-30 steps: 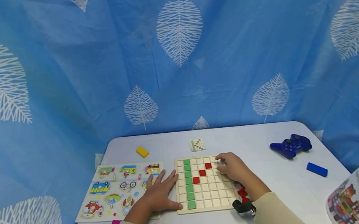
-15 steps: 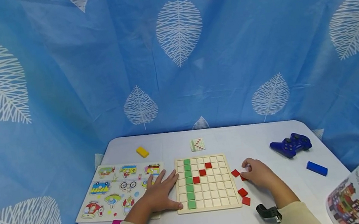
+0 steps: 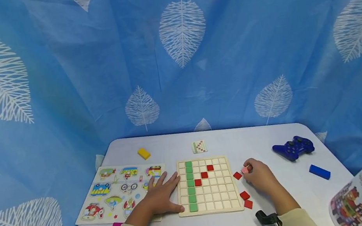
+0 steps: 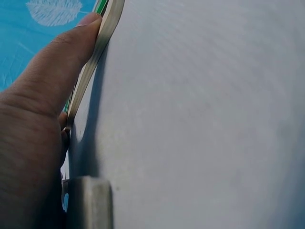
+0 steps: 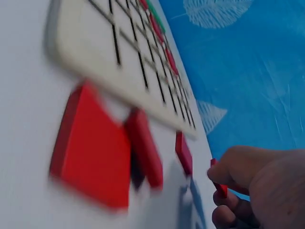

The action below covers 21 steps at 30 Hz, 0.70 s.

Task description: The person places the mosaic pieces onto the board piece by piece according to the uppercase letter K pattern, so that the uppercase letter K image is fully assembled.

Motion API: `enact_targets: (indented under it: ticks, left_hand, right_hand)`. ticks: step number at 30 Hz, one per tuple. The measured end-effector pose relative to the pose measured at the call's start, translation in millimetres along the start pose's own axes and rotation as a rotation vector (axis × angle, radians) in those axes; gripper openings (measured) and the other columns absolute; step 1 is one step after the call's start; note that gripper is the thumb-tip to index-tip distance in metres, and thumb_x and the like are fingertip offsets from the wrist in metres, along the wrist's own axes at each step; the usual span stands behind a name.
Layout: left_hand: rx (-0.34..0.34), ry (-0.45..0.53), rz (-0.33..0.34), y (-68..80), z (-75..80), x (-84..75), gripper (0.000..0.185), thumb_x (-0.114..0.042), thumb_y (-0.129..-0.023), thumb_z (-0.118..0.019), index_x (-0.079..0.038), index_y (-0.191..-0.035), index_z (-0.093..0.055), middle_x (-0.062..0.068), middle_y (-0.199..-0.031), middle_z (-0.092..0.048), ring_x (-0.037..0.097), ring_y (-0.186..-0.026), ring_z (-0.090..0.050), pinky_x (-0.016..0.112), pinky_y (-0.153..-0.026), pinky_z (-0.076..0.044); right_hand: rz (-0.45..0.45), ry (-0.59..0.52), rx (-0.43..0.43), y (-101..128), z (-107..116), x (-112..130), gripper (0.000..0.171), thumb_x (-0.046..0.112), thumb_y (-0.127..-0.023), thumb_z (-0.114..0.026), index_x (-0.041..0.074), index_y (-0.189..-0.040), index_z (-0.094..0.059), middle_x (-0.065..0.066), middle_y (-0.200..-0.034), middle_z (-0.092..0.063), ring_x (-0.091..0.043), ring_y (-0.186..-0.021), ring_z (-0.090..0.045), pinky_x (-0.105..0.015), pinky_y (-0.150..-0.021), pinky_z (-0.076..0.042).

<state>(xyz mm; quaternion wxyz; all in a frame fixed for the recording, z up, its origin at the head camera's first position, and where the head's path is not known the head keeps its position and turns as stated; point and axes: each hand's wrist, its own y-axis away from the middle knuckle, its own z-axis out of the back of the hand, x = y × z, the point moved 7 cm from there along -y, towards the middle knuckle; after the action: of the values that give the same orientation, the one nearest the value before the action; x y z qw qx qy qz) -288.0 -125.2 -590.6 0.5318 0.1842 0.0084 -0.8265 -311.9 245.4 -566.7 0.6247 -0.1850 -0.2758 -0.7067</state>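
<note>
My left hand (image 3: 159, 197) rests with spread, straight fingers at the left edge of a wooden grid board (image 3: 220, 193); the thumb lies against the board's side in the left wrist view. A column of green square tiles (image 3: 190, 186) and three red tiles in a diagonal (image 3: 204, 175) sit in the board's cells. Right of the board, my right hand (image 3: 260, 174) pinches a red square tile (image 5: 219, 183) between thumb and fingers. Loose red tiles (image 3: 245, 195) lie on the table between that hand and the board.
A picture puzzle board (image 3: 115, 194) lies left, partly under my left hand. A small pattern card (image 3: 199, 147) and a yellow block (image 3: 143, 153) are behind. At right are a blue game controller (image 3: 293, 148), a blue block (image 3: 320, 172) and a large printed cup (image 3: 361, 195).
My right hand has left the board's upper right, moved right to the loose red tiles and picked one up. The left hand stays in place.
</note>
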Motion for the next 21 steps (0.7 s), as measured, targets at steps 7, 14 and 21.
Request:
enact_targets:
  ticks: [7,14,21]
  left_hand:
    - [0.011,0.006,-0.001,1.2,-3.0,1.8,0.122,-0.092,-0.069,-0.067,-0.032,-0.167,-0.027,-0.011,-0.176,-0.018,0.032,-0.164,-0.005,0.072,-0.124,0.003]
    - [-0.011,-0.001,-0.011,0.4,-0.3,-1.2,0.120,-0.089,-0.070,-0.069,-0.030,-0.167,-0.029,-0.009,-0.175,-0.021,0.033,-0.164,-0.008,0.072,-0.124,0.000]
    - [-0.013,-0.012,-0.009,0.0,-0.2,0.7,0.120,-0.089,-0.071,-0.069,-0.030,-0.167,-0.029,-0.009,-0.176,-0.020,0.033,-0.164,-0.008,0.072,-0.125,0.000]
  right_hand:
    - [0.097,-0.051,-0.033,-27,-26,57,0.029,0.014,-0.096,-0.074,0.012,-0.124,-0.069,-0.009,-0.125,-0.069,-0.024,-0.098,-0.062,-0.038,-0.081,-0.058]
    - [0.203,0.066,-0.037,-47,-46,81,0.021,0.005,-0.097,-0.071,0.012,-0.116,-0.078,-0.012,-0.126,-0.070,-0.036,-0.126,-0.063,-0.054,-0.105,-0.053]
    - [0.229,0.113,-0.074,-44,-49,80,0.026,0.006,-0.098,-0.070,0.011,-0.122,-0.079,-0.013,-0.127,-0.069,-0.037,-0.125,-0.063,-0.053,-0.105,-0.053]
